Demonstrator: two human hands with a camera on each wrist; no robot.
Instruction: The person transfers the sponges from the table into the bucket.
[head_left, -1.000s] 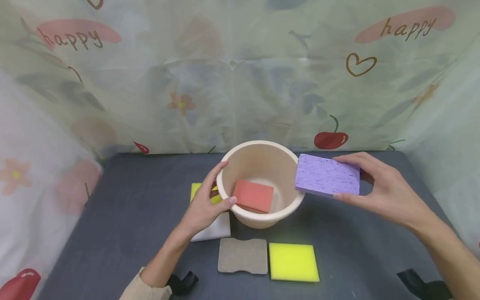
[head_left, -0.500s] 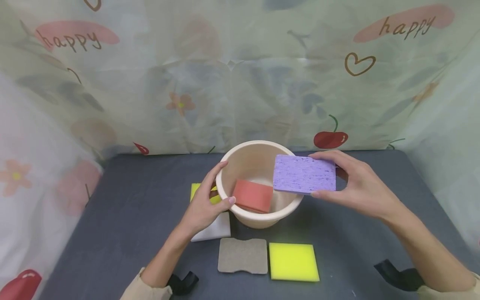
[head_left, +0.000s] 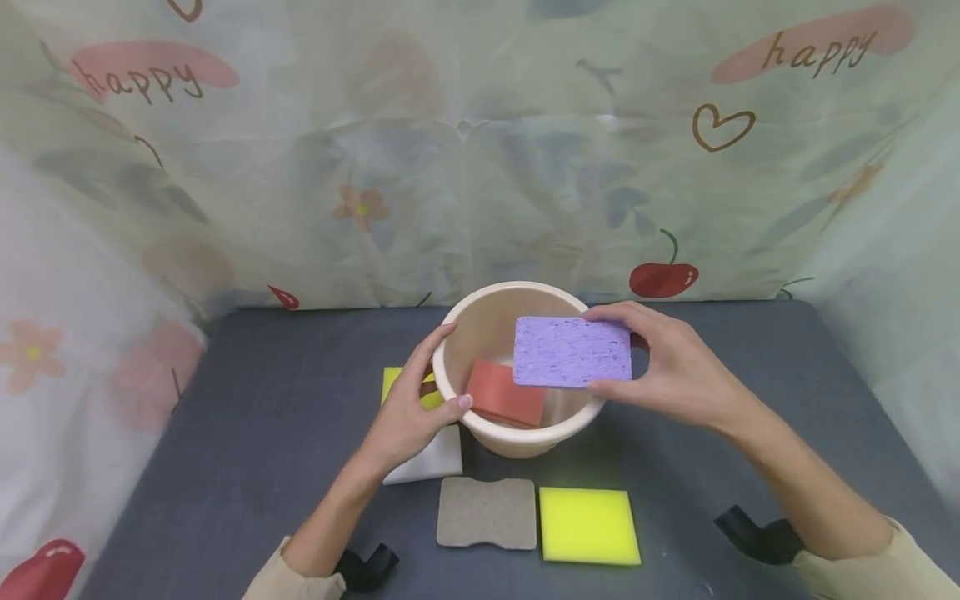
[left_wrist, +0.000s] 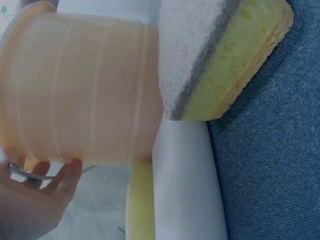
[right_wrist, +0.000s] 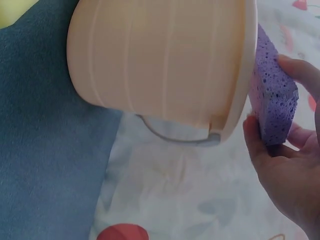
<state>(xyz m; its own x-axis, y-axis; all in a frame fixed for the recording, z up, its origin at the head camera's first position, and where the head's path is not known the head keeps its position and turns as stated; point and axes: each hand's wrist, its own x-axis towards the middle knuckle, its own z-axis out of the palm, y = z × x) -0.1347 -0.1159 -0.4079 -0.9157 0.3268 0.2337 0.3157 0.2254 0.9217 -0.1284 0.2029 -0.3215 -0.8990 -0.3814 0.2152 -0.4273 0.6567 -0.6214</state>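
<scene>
A purple porous sponge point(head_left: 572, 352) is pinched by its right end between the thumb and fingers of my right hand point(head_left: 675, 371). It is held above the mouth of a cream bucket point(head_left: 480, 321), over the right part of the opening. In the right wrist view the sponge point(right_wrist: 275, 95) stands just beyond the bucket's rim. My left hand point(head_left: 401, 417) grips the bucket's left rim, thumb on the near edge and fingers outside by the handle. Inside the bucket lies an orange-red sponge point(head_left: 498, 390), partly covered by the purple one.
In front of the bucket lie a grey notched sponge point(head_left: 486, 513) and a bright yellow sponge point(head_left: 590, 525). A white block point(head_left: 433, 458) and another yellow piece point(head_left: 392, 382) sit left of the bucket, partly hidden. Printed curtains point(head_left: 465, 167) surround the dark tabletop point(head_left: 247, 433).
My right hand has carried the purple sponge leftward, from beside the bucket's right rim to over its opening. The left hand and the bucket have stayed in place.
</scene>
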